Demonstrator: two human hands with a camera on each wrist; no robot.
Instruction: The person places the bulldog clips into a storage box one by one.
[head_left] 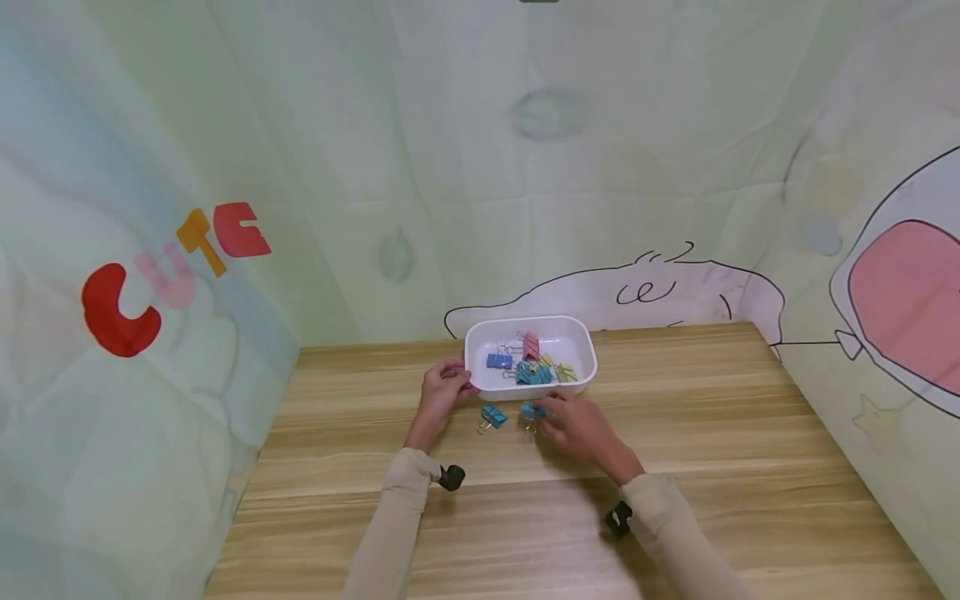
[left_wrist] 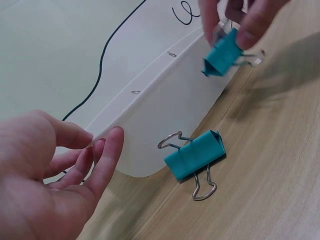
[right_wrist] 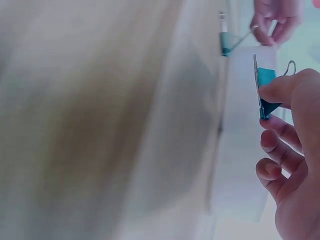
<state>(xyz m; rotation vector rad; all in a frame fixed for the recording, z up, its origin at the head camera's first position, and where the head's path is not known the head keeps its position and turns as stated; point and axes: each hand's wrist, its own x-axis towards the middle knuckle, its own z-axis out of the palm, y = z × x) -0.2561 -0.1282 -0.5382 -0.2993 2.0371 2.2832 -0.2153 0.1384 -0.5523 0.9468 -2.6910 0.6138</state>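
A white plastic tray (head_left: 530,391) stands at the back of the wooden table, with several binder clips inside. My left hand (head_left: 442,392) holds the tray's near left corner, thumb and fingertips at the rim. Between the thumb and fingers of my right hand (head_left: 583,425) is a teal binder clip (left_wrist: 223,54), held up off the table just in front of the tray. Another teal binder clip (left_wrist: 196,155) lies on the table by the tray's front wall, its wire handles spread out.
In the tray lie a blue clip (head_left: 499,361), a pink clip (head_left: 531,346), teal clips (head_left: 533,374) and yellow clips (head_left: 565,372). The wooden tabletop (head_left: 360,392) runs back to a printed cloth backdrop (head_left: 360,275), with cloth walls at both sides.
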